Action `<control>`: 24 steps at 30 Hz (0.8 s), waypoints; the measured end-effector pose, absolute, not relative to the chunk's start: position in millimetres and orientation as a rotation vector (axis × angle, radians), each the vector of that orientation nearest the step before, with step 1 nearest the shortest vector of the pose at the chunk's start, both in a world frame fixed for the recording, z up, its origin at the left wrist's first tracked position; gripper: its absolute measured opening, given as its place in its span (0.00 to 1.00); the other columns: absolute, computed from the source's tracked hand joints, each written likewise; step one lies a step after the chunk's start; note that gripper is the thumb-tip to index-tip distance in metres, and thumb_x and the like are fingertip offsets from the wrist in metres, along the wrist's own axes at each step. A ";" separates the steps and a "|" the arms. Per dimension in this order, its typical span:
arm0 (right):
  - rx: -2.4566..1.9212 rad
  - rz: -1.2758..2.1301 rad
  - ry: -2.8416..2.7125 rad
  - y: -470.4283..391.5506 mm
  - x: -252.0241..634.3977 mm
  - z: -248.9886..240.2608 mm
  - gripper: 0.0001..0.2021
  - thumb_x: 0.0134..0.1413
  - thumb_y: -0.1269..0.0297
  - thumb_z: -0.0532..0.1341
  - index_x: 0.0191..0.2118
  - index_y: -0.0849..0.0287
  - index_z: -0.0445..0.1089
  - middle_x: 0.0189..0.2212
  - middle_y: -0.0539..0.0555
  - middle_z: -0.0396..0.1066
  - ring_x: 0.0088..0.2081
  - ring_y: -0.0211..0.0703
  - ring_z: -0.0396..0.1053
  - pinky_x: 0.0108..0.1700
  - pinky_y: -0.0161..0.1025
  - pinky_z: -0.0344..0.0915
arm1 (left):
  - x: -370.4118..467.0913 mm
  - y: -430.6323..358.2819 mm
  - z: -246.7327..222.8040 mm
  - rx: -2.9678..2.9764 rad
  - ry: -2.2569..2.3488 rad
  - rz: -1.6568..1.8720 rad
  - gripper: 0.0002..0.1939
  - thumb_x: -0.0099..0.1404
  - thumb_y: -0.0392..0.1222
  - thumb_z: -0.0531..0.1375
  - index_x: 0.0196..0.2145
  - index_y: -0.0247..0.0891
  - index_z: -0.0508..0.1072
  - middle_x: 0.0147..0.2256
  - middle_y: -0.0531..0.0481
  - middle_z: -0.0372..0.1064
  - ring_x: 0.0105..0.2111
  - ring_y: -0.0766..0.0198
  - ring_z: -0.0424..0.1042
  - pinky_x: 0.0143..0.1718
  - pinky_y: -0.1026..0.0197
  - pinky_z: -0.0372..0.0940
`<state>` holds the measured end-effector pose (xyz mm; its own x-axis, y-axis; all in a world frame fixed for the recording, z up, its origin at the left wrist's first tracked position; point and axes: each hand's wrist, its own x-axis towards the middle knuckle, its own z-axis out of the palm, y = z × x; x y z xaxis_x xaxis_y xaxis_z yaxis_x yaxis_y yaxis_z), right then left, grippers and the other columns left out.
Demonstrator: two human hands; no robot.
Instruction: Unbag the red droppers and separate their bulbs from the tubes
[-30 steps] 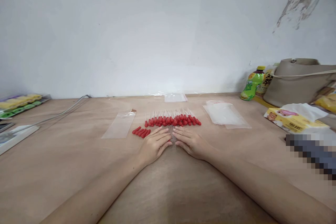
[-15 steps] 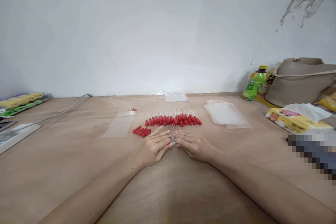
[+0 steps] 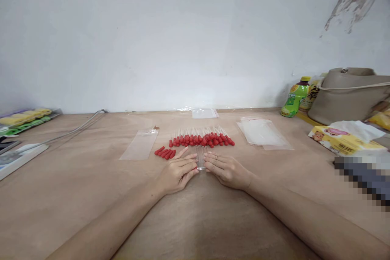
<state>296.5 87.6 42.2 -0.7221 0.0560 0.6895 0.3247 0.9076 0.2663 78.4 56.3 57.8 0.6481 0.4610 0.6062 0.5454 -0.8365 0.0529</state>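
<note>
Between my two hands lies a small row of clear glass dropper tubes, side by side on the table, partly hidden by my fingers. My left hand closes on their left side, thumb at the near ends, where a bit of red shows. From the right, my right hand closes on the tubes with its fingers together. Just beyond are several glass droppers with red rubber bulbs, their tips pointing to the wall. Several loose red rubber bulbs lie beyond my left hand.
A clear plastic bag lies at left, a stack of bags at right, another bag by the wall. Further right are a green bottle, a tissue pack and a beige handbag. A cable crosses the left side.
My hands have drawn slightly apart, the right one shifting a little to the right, so more of the glass tubes shows between them. The other things stay in place.
</note>
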 end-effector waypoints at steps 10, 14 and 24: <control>-0.322 -0.377 -2.322 93.0 307.8 36.4 0.13 0.57 0.75 0.49 0.45 0.63 0.66 0.44 0.59 0.69 0.52 0.43 0.62 0.53 0.44 0.63 | 62.0 58.0 53.7 -2.716 -0.856 -1.014 0.10 0.62 0.34 0.52 0.38 0.37 0.70 0.36 0.47 0.73 0.46 0.60 0.68 0.56 0.47 0.53; -0.572 -0.257 -2.173 102.0 316.0 29.7 0.12 0.57 0.70 0.52 0.45 0.59 0.67 0.40 0.55 0.71 0.44 0.41 0.67 0.47 0.42 0.66 | 53.2 57.5 56.9 -2.628 -0.984 -0.992 0.08 0.62 0.37 0.54 0.38 0.39 0.71 0.38 0.47 0.72 0.46 0.58 0.67 0.50 0.49 0.59; -1.022 -0.289 -2.159 94.4 309.4 40.2 0.11 0.54 0.69 0.51 0.40 0.58 0.69 0.28 0.52 0.71 0.32 0.42 0.64 0.39 0.39 0.56 | -3.4 92.4 79.4 -2.083 -2.071 -1.144 0.16 0.59 0.46 0.52 0.41 0.36 0.71 0.28 0.50 0.64 0.26 0.65 0.65 0.27 0.62 0.61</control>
<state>309.4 94.4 40.2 -0.4273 0.5832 0.6909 0.7443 0.6607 -0.0975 -3.4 92.4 79.4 -0.1267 0.8719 0.4730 0.8644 -0.1369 0.4838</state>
